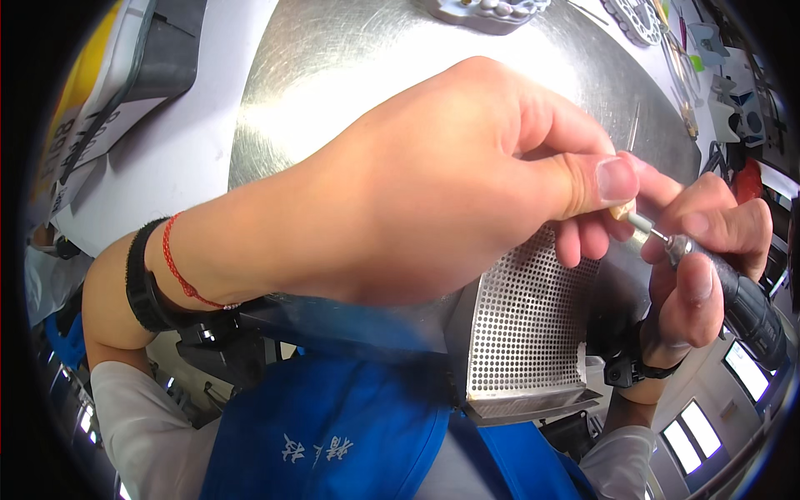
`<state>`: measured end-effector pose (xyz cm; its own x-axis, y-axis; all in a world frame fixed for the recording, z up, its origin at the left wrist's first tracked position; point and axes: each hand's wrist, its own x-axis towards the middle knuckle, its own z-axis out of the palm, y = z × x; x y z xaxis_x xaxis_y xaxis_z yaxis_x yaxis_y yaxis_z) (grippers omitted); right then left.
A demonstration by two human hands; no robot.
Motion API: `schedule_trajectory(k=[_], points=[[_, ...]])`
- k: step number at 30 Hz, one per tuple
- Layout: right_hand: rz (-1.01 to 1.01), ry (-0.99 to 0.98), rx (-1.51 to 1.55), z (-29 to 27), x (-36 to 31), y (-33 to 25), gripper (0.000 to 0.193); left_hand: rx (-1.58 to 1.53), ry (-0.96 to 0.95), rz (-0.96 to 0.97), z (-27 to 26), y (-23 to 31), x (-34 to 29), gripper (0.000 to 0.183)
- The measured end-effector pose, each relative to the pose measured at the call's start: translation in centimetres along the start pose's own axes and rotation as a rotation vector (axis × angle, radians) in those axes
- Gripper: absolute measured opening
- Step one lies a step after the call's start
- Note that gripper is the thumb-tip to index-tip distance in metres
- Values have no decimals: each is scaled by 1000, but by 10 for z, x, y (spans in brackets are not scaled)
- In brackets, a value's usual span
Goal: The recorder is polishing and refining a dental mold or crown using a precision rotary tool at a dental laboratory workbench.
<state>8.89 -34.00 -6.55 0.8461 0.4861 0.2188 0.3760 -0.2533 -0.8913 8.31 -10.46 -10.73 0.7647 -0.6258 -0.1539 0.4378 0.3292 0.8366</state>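
Note:
My left hand point(467, 175) reaches across the middle of the view, thumb and fingers pinched on a small yellowish dental piece point(620, 212). Most of that piece is hidden by the thumb. On the right, my right hand point(707, 237) is wrapped round a dark rotary handpiece point(744, 302) with a metal nose. A pale grey cylindrical grinding bit point(640, 222) on a thin shank sticks out of it. The bit's end meets the yellowish piece, or sits very close to it. Some fingers of both hands come together behind the piece.
Below my hands slopes a perforated metal plate point(529, 321). Beyond them lies a shiny metal work surface point(333, 92), with a grey dental cast point(492, 12) at its far edge. Another ring-shaped cast part point(635, 18) and thin tools stand far right. A dark box point(171, 50) is far left.

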Motion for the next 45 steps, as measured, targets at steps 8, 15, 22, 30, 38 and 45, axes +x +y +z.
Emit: schedule_trajectory(k=[8, 15, 22, 30, 38, 45], points=[[53, 8, 23, -1, 0, -5, 29, 21, -13, -1, 0, 1, 0, 36], [63, 6, 59, -2, 0, -5, 28, 0, -12, 0, 1, 0, 0, 36], [31, -70, 24, -6, 3, -4, 27, 1, -6, -5, 2, 1, -1, 37], [67, -46, 40, -6, 1, -8, 28, 2, -11, 7, 2, 0, 1, 38], [92, -25, 66, -6, 0, -8, 27, -30, -27, 39, 2, -3, 2, 41], [24, -39, 64, -4, -1, -4, 28, -3, -44, 45, 1, -2, 2, 41]])
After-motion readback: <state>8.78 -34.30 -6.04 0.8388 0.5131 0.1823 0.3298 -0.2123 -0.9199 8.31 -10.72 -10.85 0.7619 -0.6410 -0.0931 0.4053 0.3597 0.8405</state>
